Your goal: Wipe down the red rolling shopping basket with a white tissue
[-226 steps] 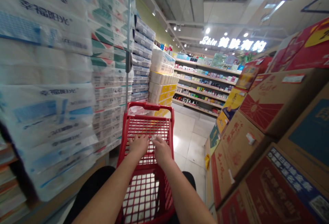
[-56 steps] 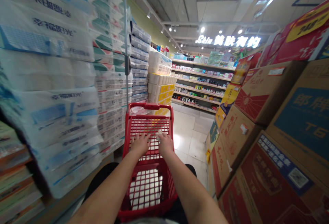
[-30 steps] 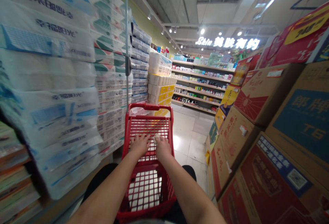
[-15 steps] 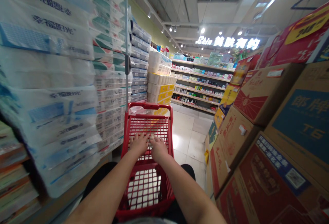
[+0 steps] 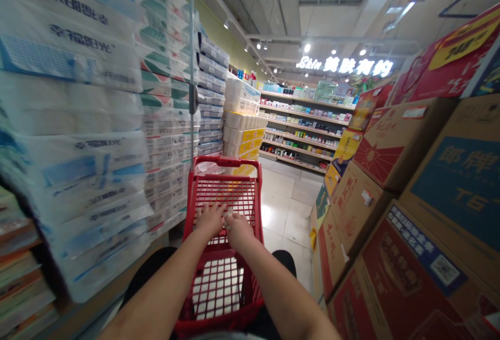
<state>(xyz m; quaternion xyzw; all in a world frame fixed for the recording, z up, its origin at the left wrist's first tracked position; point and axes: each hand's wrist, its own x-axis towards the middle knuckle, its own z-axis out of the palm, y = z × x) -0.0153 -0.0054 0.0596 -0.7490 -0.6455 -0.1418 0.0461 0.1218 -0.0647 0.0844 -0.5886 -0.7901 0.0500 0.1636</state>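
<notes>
Under the fingers of the left hand and right hand, a red shopping cart is standing, fingers lying loosely on its mesh, any grip unclear; stacked toilet paper just left could topple if bumped.

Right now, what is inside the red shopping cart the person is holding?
A clear plastic bag sits at the far end of the red cart. A small pale item shows at the right hand, which partly covers it, so what it is cannot be seen.

Cart: red, wire-mesh, upright
Place: on floor tiles
Left hand: on the top mesh
Right hand: on the top mesh
</notes>
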